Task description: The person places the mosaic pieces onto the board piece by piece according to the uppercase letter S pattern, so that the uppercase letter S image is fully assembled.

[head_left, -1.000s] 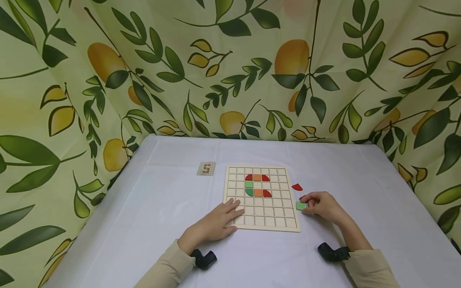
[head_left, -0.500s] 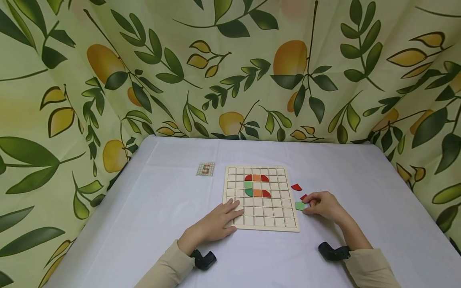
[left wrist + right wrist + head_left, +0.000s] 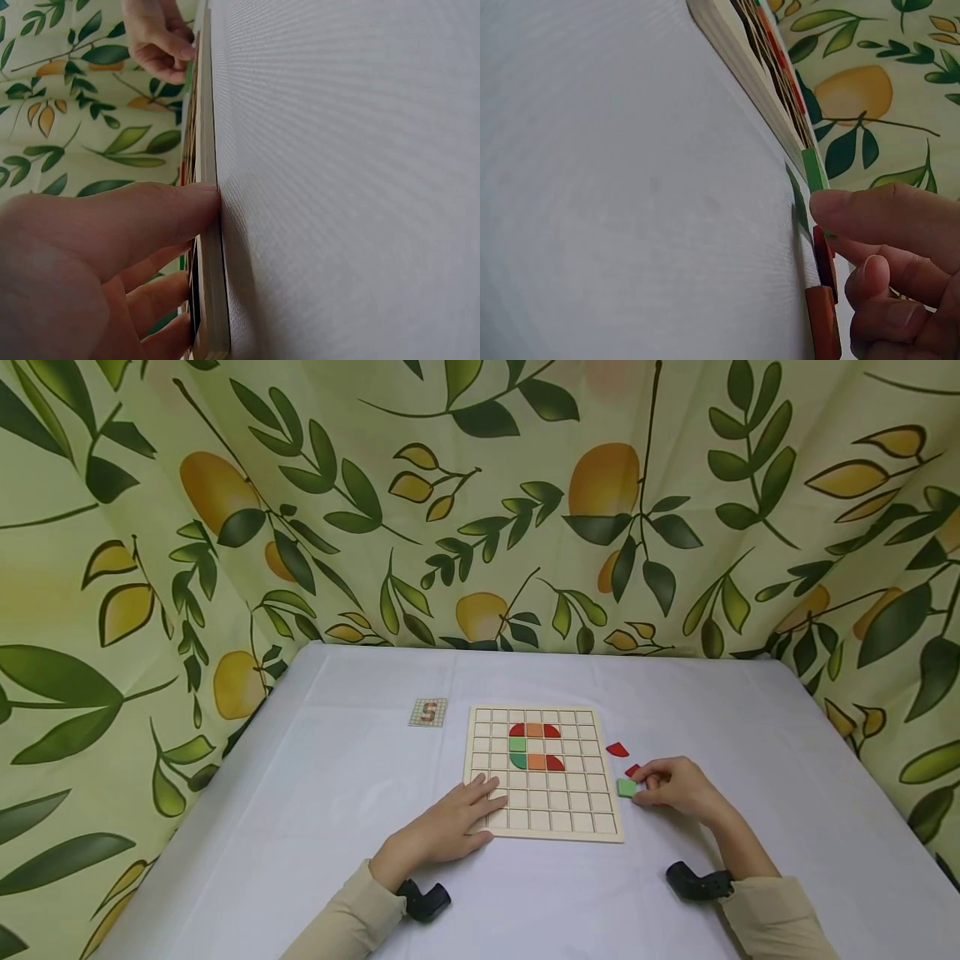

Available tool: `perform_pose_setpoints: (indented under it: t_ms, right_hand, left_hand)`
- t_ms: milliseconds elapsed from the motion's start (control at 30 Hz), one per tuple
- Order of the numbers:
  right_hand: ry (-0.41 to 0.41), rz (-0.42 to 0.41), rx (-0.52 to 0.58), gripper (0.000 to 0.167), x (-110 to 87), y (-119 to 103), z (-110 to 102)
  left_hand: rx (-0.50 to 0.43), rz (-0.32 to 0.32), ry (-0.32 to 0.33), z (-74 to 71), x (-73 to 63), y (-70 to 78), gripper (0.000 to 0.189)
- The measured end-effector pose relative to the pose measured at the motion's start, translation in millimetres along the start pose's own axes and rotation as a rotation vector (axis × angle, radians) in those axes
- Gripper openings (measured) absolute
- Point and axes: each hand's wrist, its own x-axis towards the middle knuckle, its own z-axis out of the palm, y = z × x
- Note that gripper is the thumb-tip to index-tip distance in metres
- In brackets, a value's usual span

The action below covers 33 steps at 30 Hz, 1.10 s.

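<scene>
A square wooden grid board [image 3: 555, 818] lies on the white-covered table, with red, orange and green tiles set in its upper cells in a curved shape. My left hand [image 3: 453, 822] rests on the board's lower left corner with fingers spread, and its thumb [image 3: 172, 214] touches the side edge. To the right of the board, my right hand [image 3: 675, 789] pinches a light green square tile [image 3: 626, 788] between thumb and finger. In the right wrist view the green tile [image 3: 814, 169] stands tilted above its shadow. A red tile [image 3: 632, 771] lies close by the fingertips.
Another red quarter-round tile [image 3: 618, 749] lies beside the board's right edge. In the right wrist view an orange tile [image 3: 823, 322] lies under the hand. A small pattern card [image 3: 428, 712] sits left of the board. A leaf-and-fruit curtain [image 3: 480, 527] hangs behind the table.
My right hand has shifted very slightly right, and the green tile in its fingers has lifted and tilted a little. The left hand and the board stay put.
</scene>
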Motion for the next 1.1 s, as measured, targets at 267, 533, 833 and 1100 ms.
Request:
perform_pose_setpoints:
  t_ms: [267, 533, 833, 1100]
  right_hand:
    - [-0.005, -0.024, 0.053, 0.032, 2.2, -5, 1]
    - [0.003, -0.069, 0.07, 0.029, 6.4, -13, 6]
    - [-0.012, -0.091, 0.082, 0.029, 8.8, -23, 11]
    - [-0.012, -0.099, 0.077, 0.03, 11.0, -29, 18]
  left_hand:
    - [0.007, -0.027, -0.008, 0.0, 0.4, -0.3, 0.052]
    - [0.01, -0.018, -0.006, 0.5, -0.4, -0.3, 0.052]
    - [0.005, -0.006, 0.001, -0.1, -0.4, 0.4, 0.051]
    - [0.019, 0.03, 0.033, -1.0, -2.8, 0.5, 0.051]
